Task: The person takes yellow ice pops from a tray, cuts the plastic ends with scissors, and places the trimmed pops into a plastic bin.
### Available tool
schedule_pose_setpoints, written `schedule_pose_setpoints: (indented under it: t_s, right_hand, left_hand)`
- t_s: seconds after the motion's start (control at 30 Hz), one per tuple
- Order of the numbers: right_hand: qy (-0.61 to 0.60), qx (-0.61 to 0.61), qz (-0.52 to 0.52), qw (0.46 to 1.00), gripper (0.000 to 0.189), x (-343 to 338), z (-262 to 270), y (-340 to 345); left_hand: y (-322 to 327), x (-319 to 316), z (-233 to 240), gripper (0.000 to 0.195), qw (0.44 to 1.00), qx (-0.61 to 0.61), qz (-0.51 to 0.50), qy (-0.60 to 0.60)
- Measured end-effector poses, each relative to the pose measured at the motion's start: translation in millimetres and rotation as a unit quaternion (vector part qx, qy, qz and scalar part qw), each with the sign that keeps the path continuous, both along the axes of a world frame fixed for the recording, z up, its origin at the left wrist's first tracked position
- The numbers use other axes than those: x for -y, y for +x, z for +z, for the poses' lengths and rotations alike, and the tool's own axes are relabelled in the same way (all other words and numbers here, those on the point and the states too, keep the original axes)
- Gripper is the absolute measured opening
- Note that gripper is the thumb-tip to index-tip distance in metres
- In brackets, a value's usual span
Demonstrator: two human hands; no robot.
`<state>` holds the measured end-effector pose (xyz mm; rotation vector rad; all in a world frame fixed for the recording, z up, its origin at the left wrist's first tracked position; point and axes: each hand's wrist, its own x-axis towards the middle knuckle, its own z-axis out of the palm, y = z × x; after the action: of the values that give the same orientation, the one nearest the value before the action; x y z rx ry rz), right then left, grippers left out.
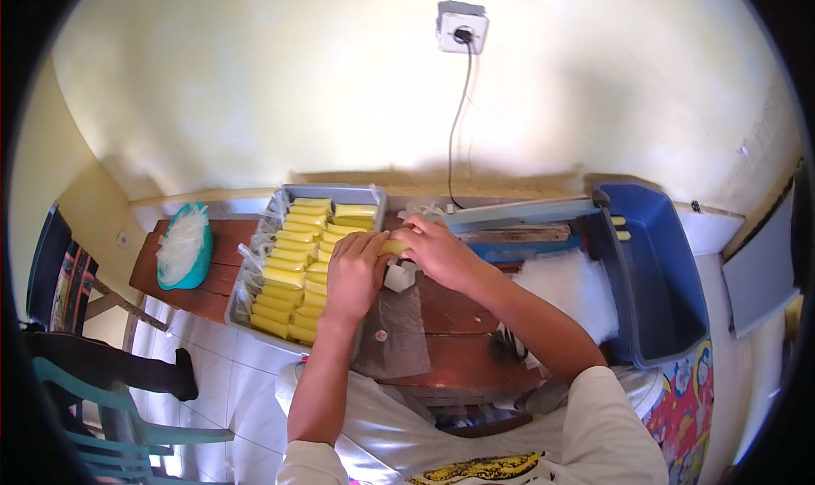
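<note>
Between my left hand (pixel 358 268) and my right hand (pixel 439 249) is a small yellow piece (pixel 393 247), partly hidden by my fingers; both hands grip it. Just below it lies a white angular object (pixel 400 277). Left of my hands stands a grey plastic tray (pixel 381 200) filled with rows of yellow packets in clear plastic (pixel 284 277). A sheet of clear plastic film (pixel 401 338) lies flat on the reddish-brown wooden table (pixel 458 351) under my forearms. Right of it is a stack of clear plastic bags or sheets (pixel 566 294).
A blue plastic tub (pixel 678 294) with two yellow pieces (pixel 621 228) stands at the right. A teal basket (pixel 205 256) holding clear plastic is at the left. A black cord (pixel 455 128) hangs from the wall socket (pixel 463 33). A person's leg (pixel 127 364) and a green chair (pixel 95 396) are lower left.
</note>
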<state>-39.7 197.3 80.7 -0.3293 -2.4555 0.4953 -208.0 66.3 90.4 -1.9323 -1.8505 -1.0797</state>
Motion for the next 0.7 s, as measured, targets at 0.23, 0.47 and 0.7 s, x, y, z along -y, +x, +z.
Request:
schedule_pose_setpoints:
  t_s: [0.23, 0.47, 0.7]
  right_hand:
    - [0.039, -0.033, -0.063, 0.997, 0.038, 19.9, -5.3, 94.1]
    - [0.090, 0.051, -0.148, 0.984, 0.035, 28.8, -31.7, 159.5]
    - [0.080, 0.030, -0.166, 0.982, 0.030, 32.7, -52.8, 182.2]
  left_hand:
    - [65.9, -0.3, -40.6, 0.036, 0.997, 0.051, -0.061, 0.003]
    - [111.5, -3.0, -63.6, 0.036, 0.995, 0.043, -0.082, -0.034]
    - [141.8, -4.8, -75.4, 0.043, 0.988, 0.033, -0.115, -0.094]
